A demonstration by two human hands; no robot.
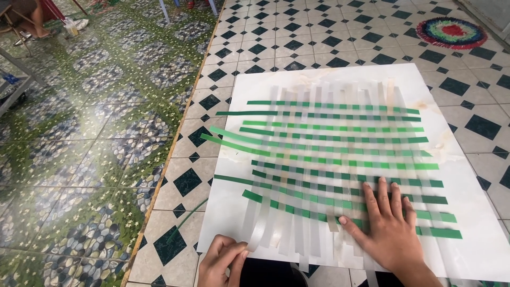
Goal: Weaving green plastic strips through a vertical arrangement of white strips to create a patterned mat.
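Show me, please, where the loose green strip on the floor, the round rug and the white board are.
loose green strip [187, 215], head view, mid-length.
round rug [451, 32], head view, its red centre.
white board [478, 186], head view, bare right part.

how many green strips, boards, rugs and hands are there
green strips woven into the mat: 11
loose green strip on the floor: 1
white board: 1
round rug: 1
hands, left and right: 2
total: 16
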